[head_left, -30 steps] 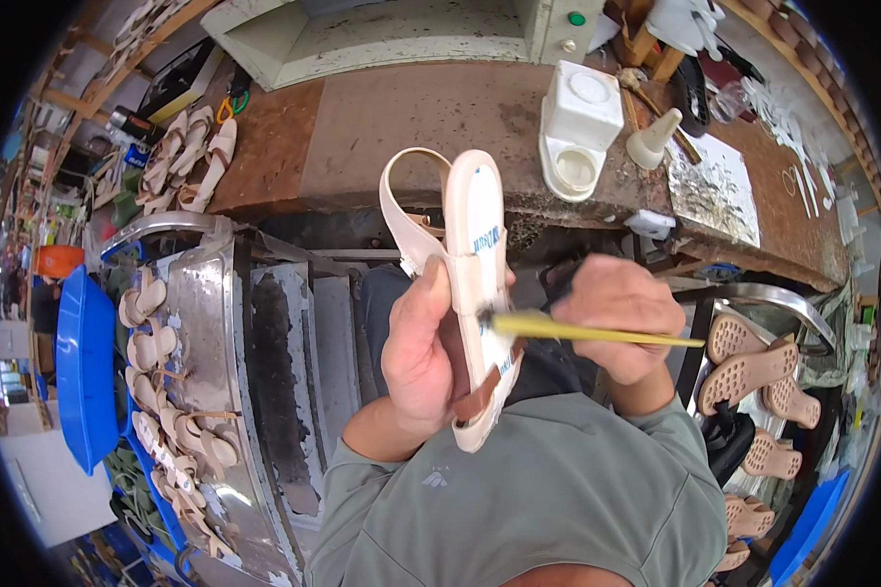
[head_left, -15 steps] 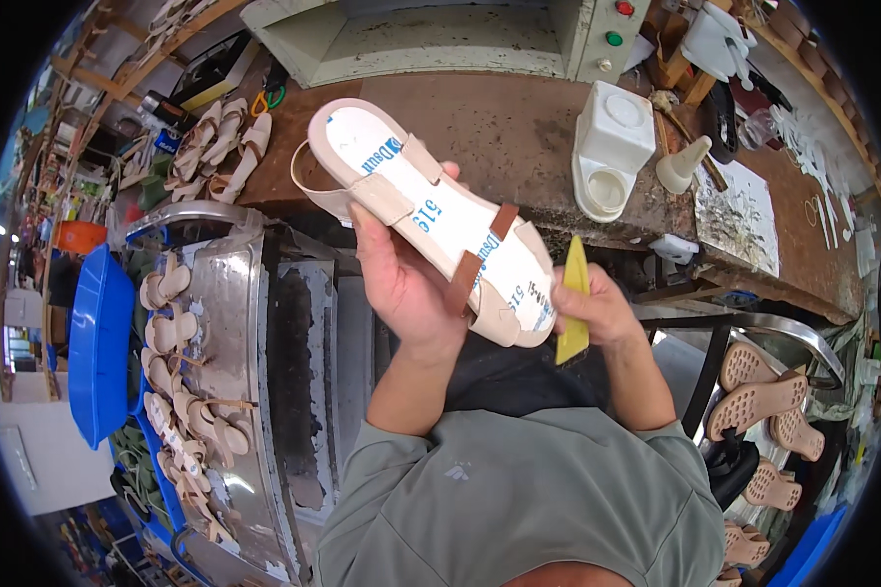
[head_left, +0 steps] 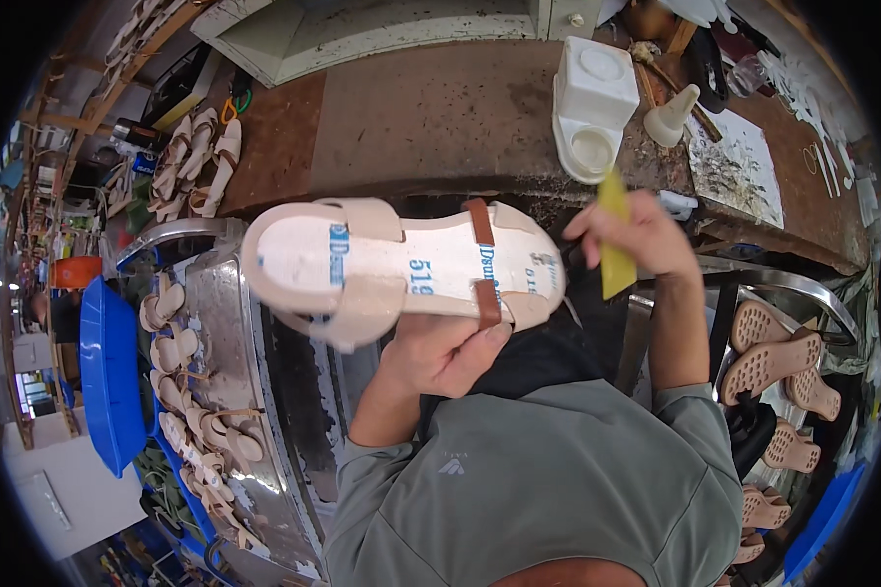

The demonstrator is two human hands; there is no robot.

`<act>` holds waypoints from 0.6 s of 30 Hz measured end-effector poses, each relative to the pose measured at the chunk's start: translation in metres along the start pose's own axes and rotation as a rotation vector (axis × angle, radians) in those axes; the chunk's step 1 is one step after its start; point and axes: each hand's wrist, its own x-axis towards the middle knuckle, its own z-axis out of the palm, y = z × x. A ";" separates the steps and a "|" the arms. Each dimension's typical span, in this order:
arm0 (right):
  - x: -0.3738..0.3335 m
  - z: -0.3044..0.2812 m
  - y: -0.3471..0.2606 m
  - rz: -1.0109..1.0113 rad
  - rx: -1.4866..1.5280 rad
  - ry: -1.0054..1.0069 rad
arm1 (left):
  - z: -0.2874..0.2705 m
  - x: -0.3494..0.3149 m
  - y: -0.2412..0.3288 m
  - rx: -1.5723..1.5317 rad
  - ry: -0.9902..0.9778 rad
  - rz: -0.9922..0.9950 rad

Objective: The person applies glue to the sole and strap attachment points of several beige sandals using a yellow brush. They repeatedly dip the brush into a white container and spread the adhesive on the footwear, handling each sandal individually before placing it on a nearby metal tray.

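Note:
A beige sandal (head_left: 440, 269) with blue print on its white insole lies nearly level in front of me, heel to the left. My left hand (head_left: 445, 354) grips its near edge by a brown strip (head_left: 486, 303); a second brown strip (head_left: 480, 222) sits on the far strap end. The sandal's ankle strap (head_left: 347, 328) hangs blurred below the heel. Right of the toe, my right hand (head_left: 639, 235) is closed on a flat yellow scraper-like strip (head_left: 616, 245), held upright and apart from the sandal.
On the brown bench (head_left: 431, 117) stand a white glue-pot-like container (head_left: 595, 103) and a pale cone-tipped bottle (head_left: 671, 119). Several sandals lie on the metal rack (head_left: 227, 342) at left, beside a blue basin (head_left: 111, 377). Perforated soles (head_left: 771, 367) fill a rack at right.
The sandal has turned from slanting to nearly level and moved lower at its heel. My left hand has shifted nearer its toe end. My right hand with the yellow strip has moved up and right, away from the toe.

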 end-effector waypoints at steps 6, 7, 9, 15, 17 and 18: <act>-0.015 0.028 -0.061 -0.540 0.399 0.229 | 0.010 -0.001 0.014 0.197 0.091 0.047; -0.011 0.036 -0.069 -0.580 0.301 0.193 | 0.010 -0.001 0.017 0.224 0.093 0.048; -0.007 0.046 -0.078 -0.662 0.101 0.115 | 0.013 -0.002 0.019 0.242 0.113 0.050; -0.023 0.066 -0.069 -0.968 -0.264 0.162 | 0.013 -0.005 0.017 0.162 0.143 0.084; -0.025 0.065 -0.063 -1.196 -0.293 0.071 | 0.015 -0.009 0.018 0.069 0.183 0.061; -0.025 0.064 -0.060 -1.309 -0.309 0.028 | 0.017 -0.009 0.018 0.049 0.200 0.043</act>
